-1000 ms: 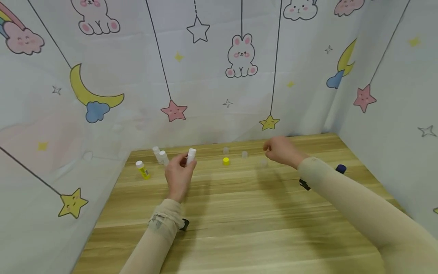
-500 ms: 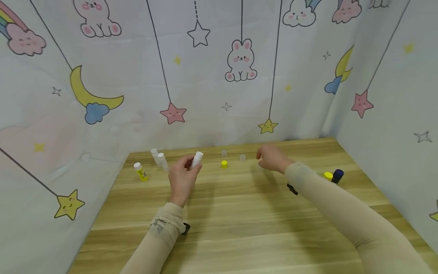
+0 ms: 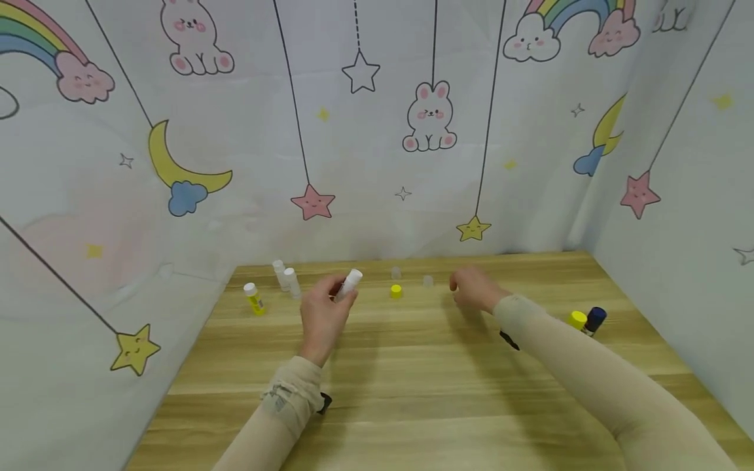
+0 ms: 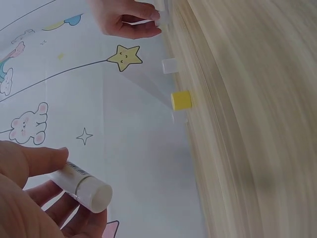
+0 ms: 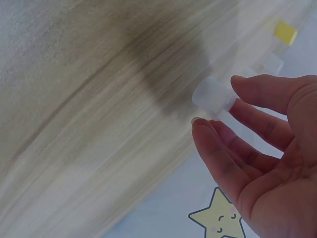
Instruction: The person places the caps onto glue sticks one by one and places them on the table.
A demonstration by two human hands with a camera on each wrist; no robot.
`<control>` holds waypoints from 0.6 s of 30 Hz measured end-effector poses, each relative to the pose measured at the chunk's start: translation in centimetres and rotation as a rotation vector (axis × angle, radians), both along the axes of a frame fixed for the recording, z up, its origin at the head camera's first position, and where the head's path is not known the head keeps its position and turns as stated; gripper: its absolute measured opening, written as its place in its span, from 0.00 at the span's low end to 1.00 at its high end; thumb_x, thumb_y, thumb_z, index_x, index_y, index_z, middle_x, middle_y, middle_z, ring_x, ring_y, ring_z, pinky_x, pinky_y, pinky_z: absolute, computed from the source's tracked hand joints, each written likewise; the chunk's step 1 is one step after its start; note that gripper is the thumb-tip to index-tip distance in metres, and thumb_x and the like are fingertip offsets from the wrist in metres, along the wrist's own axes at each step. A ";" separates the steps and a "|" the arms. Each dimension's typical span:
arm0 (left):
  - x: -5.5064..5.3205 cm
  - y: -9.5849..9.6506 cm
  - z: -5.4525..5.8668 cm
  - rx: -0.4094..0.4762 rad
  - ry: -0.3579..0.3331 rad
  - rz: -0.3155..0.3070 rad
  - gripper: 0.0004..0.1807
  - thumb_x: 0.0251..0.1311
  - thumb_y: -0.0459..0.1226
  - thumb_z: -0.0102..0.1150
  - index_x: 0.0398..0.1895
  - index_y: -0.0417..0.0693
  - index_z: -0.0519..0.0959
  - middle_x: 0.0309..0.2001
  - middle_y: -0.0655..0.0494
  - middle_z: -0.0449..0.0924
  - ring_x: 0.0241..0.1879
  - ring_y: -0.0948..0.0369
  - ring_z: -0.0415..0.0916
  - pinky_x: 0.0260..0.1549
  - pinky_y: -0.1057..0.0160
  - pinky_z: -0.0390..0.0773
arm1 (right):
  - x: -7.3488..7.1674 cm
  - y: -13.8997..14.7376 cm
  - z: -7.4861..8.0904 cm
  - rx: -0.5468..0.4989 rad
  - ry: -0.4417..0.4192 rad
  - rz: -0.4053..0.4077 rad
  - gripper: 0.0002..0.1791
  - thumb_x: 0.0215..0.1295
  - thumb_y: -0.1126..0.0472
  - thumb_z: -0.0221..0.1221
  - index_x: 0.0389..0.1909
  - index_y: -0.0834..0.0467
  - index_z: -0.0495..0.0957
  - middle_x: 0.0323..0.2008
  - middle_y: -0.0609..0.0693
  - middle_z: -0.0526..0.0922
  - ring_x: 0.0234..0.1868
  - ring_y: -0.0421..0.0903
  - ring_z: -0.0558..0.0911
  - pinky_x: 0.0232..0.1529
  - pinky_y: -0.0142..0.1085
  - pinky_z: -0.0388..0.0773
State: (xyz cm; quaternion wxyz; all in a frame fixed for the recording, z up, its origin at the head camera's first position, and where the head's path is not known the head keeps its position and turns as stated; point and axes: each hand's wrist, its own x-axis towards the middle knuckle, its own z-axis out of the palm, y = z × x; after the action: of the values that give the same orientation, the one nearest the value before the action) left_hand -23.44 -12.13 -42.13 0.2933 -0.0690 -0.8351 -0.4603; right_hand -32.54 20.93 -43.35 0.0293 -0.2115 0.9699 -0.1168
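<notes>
My left hand (image 3: 324, 311) grips a white glue stick (image 3: 351, 281) between thumb and fingers, tilted and raised over the table. Its barcode and flat white end show in the left wrist view. At the back of the table, my right hand (image 3: 474, 290) has its thumb and curled fingertips around a small translucent cap (image 5: 213, 96); the hand hides this cap in the head view. Between the hands stand a yellow cap (image 3: 396, 291) and two more translucent caps, one at the rear (image 3: 396, 272) and one nearer the right hand (image 3: 428, 280).
At the back left stand a yellow glue stick (image 3: 254, 299) with a white top and two white ones, front (image 3: 291, 283) and rear (image 3: 279, 273). A dark blue-topped tube (image 3: 596, 319) and a yellow-topped one (image 3: 578, 319) stand at right. A printed curtain (image 3: 365, 157) backs the wooden table (image 3: 412, 392).
My left hand has shifted right with the glue stick, which tilts more. The right hand has moved left and down onto the translucent cap. The head view has shifted slightly.
</notes>
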 end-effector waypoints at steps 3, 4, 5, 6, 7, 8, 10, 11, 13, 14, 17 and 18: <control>0.3 0.1 0.0 -0.008 -0.002 -0.003 0.15 0.53 0.34 0.77 0.45 0.47 0.86 0.38 0.52 0.86 0.35 0.56 0.82 0.33 0.54 0.81 | 0.2 0.1 -0.5 -0.015 0.011 -0.008 0.14 0.55 0.74 0.60 0.42 0.65 0.85 0.46 0.59 0.85 0.49 0.58 0.82 0.48 0.50 0.81; 0.3 0.1 -0.1 -0.011 0.000 -0.005 0.15 0.54 0.34 0.77 0.45 0.47 0.86 0.38 0.53 0.86 0.35 0.56 0.82 0.33 0.54 0.81 | 0.2 0.2 -0.6 -0.022 0.015 -0.012 0.14 0.55 0.75 0.59 0.41 0.65 0.85 0.46 0.58 0.85 0.48 0.57 0.82 0.47 0.50 0.81; 0.4 0.1 -0.1 -0.015 0.002 -0.007 0.15 0.54 0.34 0.76 0.45 0.47 0.86 0.38 0.53 0.86 0.35 0.57 0.81 0.33 0.54 0.81 | 0.2 0.2 -0.8 -0.023 0.023 -0.014 0.14 0.54 0.76 0.58 0.40 0.64 0.85 0.45 0.58 0.85 0.47 0.57 0.82 0.46 0.50 0.81; 0.4 0.1 -0.1 -0.019 0.006 -0.010 0.15 0.54 0.34 0.76 0.45 0.47 0.86 0.38 0.53 0.86 0.35 0.57 0.81 0.33 0.54 0.81 | 0.3 0.3 -0.9 -0.023 0.029 -0.014 0.14 0.53 0.77 0.57 0.39 0.64 0.85 0.44 0.58 0.85 0.47 0.57 0.82 0.45 0.49 0.81; 0.4 0.1 -0.1 -0.022 0.007 -0.011 0.15 0.54 0.34 0.76 0.45 0.48 0.86 0.38 0.53 0.86 0.35 0.56 0.81 0.33 0.54 0.81 | 0.3 0.3 -1.0 -0.023 0.034 -0.018 0.15 0.54 0.77 0.57 0.39 0.64 0.85 0.44 0.57 0.85 0.47 0.56 0.82 0.45 0.49 0.81; 0.5 0.1 -0.1 -0.024 0.008 -0.012 0.15 0.54 0.34 0.76 0.46 0.48 0.86 0.38 0.53 0.86 0.35 0.56 0.81 0.33 0.53 0.81 | 0.3 0.3 -1.0 -0.023 0.037 -0.019 0.15 0.54 0.77 0.56 0.39 0.63 0.86 0.44 0.57 0.85 0.47 0.57 0.83 0.45 0.49 0.81; 0.5 0.1 -0.1 -0.031 0.006 -0.008 0.15 0.54 0.34 0.76 0.46 0.48 0.86 0.38 0.53 0.86 0.35 0.56 0.82 0.33 0.53 0.81 | 0.3 0.3 -1.1 -0.019 0.041 -0.019 0.16 0.53 0.78 0.55 0.39 0.63 0.86 0.44 0.57 0.85 0.47 0.57 0.82 0.46 0.49 0.81; 0.5 0.1 -0.1 -0.033 0.003 -0.006 0.16 0.54 0.34 0.76 0.46 0.48 0.86 0.39 0.53 0.86 0.35 0.56 0.82 0.34 0.53 0.81 | 0.3 0.3 -1.1 -0.016 0.043 -0.019 0.16 0.53 0.78 0.55 0.39 0.63 0.86 0.44 0.57 0.85 0.47 0.58 0.82 0.46 0.50 0.81; 0.5 0.1 -0.1 -0.036 -0.001 -0.002 0.16 0.54 0.34 0.76 0.47 0.48 0.86 0.39 0.53 0.86 0.35 0.56 0.82 0.34 0.53 0.82 | 0.2 0.2 -1.0 -0.013 0.040 -0.023 0.16 0.54 0.77 0.55 0.40 0.63 0.85 0.44 0.57 0.85 0.48 0.58 0.82 0.47 0.50 0.81; 0.5 0.0 -0.1 -0.037 -0.002 0.000 0.16 0.54 0.34 0.76 0.47 0.48 0.86 0.39 0.53 0.86 0.36 0.55 0.82 0.34 0.52 0.82 | 0.2 0.2 -1.0 -0.014 0.038 -0.024 0.16 0.54 0.77 0.54 0.40 0.63 0.85 0.44 0.57 0.85 0.48 0.58 0.82 0.47 0.50 0.81; 0.5 0.0 0.0 -0.038 0.002 0.000 0.17 0.54 0.33 0.76 0.47 0.48 0.86 0.40 0.52 0.87 0.36 0.55 0.83 0.35 0.52 0.82 | 0.3 0.0 -0.9 -0.017 0.044 -0.019 0.17 0.55 0.77 0.54 0.41 0.64 0.85 0.44 0.57 0.85 0.48 0.58 0.83 0.47 0.50 0.81; 0.5 0.0 0.0 -0.040 0.006 -0.001 0.17 0.54 0.33 0.76 0.47 0.48 0.86 0.40 0.52 0.87 0.36 0.55 0.83 0.35 0.51 0.82 | 0.4 -0.1 -0.8 -0.021 0.049 -0.013 0.17 0.55 0.77 0.54 0.42 0.64 0.85 0.45 0.58 0.85 0.49 0.58 0.83 0.48 0.50 0.81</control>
State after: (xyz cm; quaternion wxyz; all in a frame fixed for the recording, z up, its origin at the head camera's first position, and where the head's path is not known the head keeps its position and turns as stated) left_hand -22.93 -12.17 -42.11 0.2941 -0.0764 -0.8433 -0.4433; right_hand -32.19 20.88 -44.14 0.0024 -0.2083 0.9704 -0.1219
